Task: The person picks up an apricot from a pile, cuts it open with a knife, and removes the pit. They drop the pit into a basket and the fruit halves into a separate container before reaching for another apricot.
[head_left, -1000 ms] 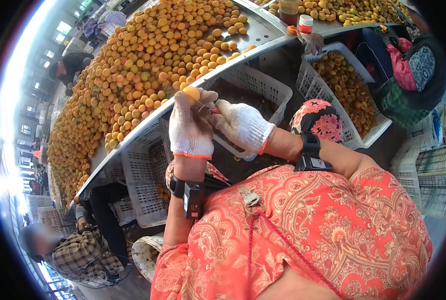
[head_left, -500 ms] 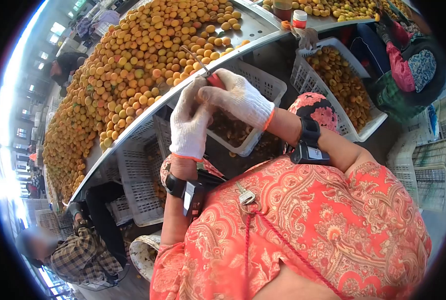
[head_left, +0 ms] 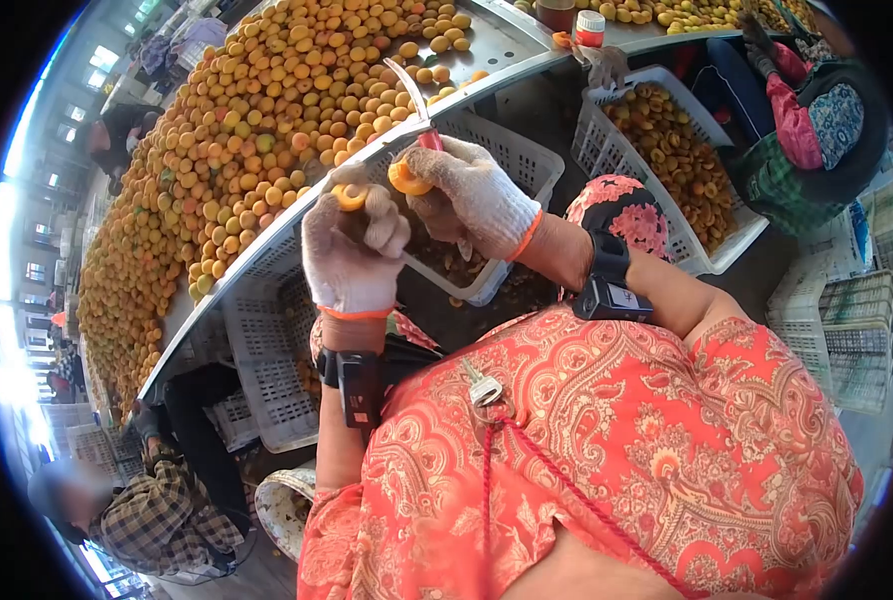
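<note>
My left hand (head_left: 352, 250), in a stained white glove, is closed around an apricot half (head_left: 350, 197) with its hollow showing. Beside it, a short gap away, my gloved right hand (head_left: 487, 195) grips a knife (head_left: 430, 138) by its red handle. The thin curved blade points up over the table edge. Between the right thumb and fingers sits another apricot half (head_left: 407, 179). A large heap of whole apricots (head_left: 267, 130) lies on the metal table (head_left: 502, 50) just beyond both hands.
Under the hands stands a white crate (head_left: 527, 165) with dark pieces inside. To the right, another crate (head_left: 707, 130) holds cut apricots. A grey crate (head_left: 267, 360) and a dirty white bucket (head_left: 285, 510) are at left. Co-workers sit at both sides; a red-lidded jar (head_left: 590, 28) stands on the table.
My hands have moved apart, and an apricot half now shows in each. The knife has swung more upright in my right hand.
</note>
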